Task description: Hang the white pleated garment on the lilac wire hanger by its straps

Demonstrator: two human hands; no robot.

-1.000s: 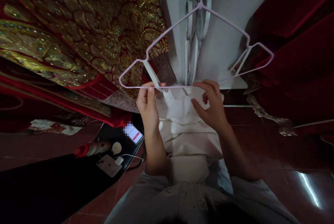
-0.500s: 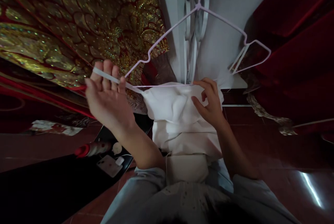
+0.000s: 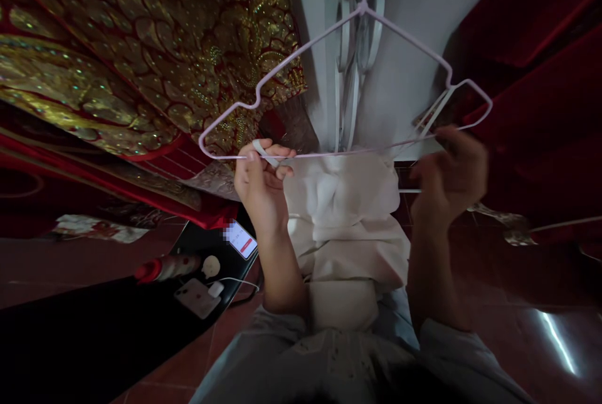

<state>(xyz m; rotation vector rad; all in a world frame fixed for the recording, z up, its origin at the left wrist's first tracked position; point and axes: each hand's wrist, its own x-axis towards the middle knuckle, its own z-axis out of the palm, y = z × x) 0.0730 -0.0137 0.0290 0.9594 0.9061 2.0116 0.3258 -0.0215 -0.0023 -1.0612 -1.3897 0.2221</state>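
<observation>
A pale lilac wire hanger (image 3: 301, 53) hangs from a white metal frame (image 3: 350, 71) in front of me. A white garment (image 3: 345, 203) droops below its bottom bar. My left hand (image 3: 261, 181) is closed on a white strap (image 3: 266, 153) of that garment, just under the left end of the bar. Blurred by motion, my right hand (image 3: 451, 178) is up at the hanger's right end, beside the other strap (image 3: 430, 116). Its fingers look curled, but I cannot make out a grip.
A red and gold embroidered garment (image 3: 141, 46) hangs at the left and dark red velvet (image 3: 540, 78) at the right. On a black surface (image 3: 94, 329) at lower left lie a lit phone (image 3: 239, 239), a second phone (image 3: 196, 297) on a cable, and a red-tipped tool (image 3: 162, 268). The floor is red tile.
My left hand came back from the far left with the strap to just under the bar. My right hand left the garment's front and moved right to the hanger's right end.
</observation>
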